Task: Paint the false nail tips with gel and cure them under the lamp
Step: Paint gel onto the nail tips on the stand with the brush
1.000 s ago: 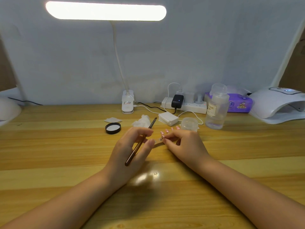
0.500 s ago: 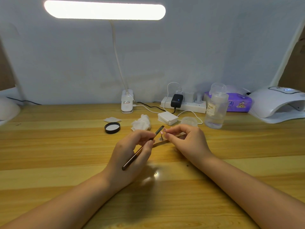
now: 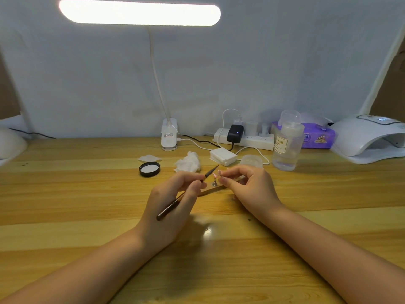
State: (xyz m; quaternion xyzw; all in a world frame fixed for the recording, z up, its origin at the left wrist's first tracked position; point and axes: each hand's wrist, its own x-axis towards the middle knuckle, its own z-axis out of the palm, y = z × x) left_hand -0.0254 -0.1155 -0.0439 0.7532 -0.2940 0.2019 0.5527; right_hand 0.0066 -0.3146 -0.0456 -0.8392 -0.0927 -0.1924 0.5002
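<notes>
Nail tip being readied for gel

A brush (image 3: 188,192) is being pinched by the left hand (image 3: 175,200), a nail tip (image 3: 215,177) by the right hand (image 3: 247,185); gel could be smeared onto fingertips if either wobbles.

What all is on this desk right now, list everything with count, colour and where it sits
desk lamp: one, white, lit, clipped at table's back edge
table: one, light wood
jar lid: one, black, left of centre
cotton pad: one, white, behind the lid
crumpled tissue: one, white, centre
pad stack: one, white, centre back
power strip: one, white, black adapter plugged in, by the wall
clear jar: one, behind right hand
liquid bottle: one, clear, right of centre
wipes pack: one, purple, back right
curing lamp: one, white, far right
nail tips: several, pink, on small stands; count unclear
brush: one, dark
left hand: holds the brush
right hand: pinches at the nail tips
</notes>
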